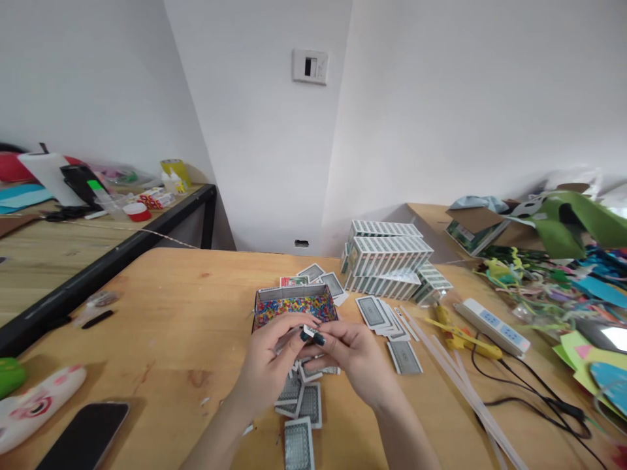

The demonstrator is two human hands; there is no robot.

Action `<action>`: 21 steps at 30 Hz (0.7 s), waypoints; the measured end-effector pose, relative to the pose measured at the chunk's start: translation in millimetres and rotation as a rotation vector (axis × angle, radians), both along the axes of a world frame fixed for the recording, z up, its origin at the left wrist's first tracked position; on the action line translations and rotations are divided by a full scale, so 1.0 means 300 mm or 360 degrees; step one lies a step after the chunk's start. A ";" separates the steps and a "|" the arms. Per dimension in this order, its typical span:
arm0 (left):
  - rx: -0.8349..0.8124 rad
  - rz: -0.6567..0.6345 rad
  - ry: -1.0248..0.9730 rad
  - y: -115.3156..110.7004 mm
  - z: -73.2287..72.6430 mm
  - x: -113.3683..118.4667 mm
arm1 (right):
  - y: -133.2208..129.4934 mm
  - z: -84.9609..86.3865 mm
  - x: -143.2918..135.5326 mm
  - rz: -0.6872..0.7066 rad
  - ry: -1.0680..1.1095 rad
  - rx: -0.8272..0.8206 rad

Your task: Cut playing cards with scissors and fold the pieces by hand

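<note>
My left hand (274, 356) and my right hand (356, 360) meet above the table, fingertips almost touching. Between both thumbs and fingers I pinch a small white piece (309, 331) that looks like a folded playing card; the fingers cover most of it. Just behind my hands stands a shallow open box (289, 293) holding many small coloured bits. Grey-backed playing cards (300, 444) lie loosely under and in front of my hands. Other cards (372, 312) are fanned out to the right, with one single card (404, 357) nearer me.
Green-and-white striped card boxes (389, 254) are stacked at the back right. A yellow glue gun (445, 326), glue sticks (460, 385), a power strip (492, 326) and black cables lie on the right. A phone (85, 437) and a white plush-looking pouch (39, 405) are at left.
</note>
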State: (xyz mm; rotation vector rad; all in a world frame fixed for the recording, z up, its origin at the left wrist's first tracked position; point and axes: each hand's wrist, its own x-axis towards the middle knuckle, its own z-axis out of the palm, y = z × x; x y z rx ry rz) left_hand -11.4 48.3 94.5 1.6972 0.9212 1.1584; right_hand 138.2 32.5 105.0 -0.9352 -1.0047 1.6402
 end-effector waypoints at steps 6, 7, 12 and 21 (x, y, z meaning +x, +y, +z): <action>-0.0144 0.0069 -0.0238 -0.018 -0.002 0.011 | -0.013 -0.008 -0.038 -0.0160 -0.0137 0.0151; -0.0221 0.0146 -0.0287 -0.019 -0.002 0.017 | -0.015 -0.009 -0.041 -0.0165 -0.0160 0.0169; -0.0263 0.0282 -0.0257 -0.016 -0.002 0.029 | -0.019 -0.010 -0.048 -0.0173 -0.0220 0.0203; -0.0301 0.0350 -0.0247 -0.009 0.008 0.028 | -0.024 -0.016 -0.064 -0.0248 -0.0414 0.0216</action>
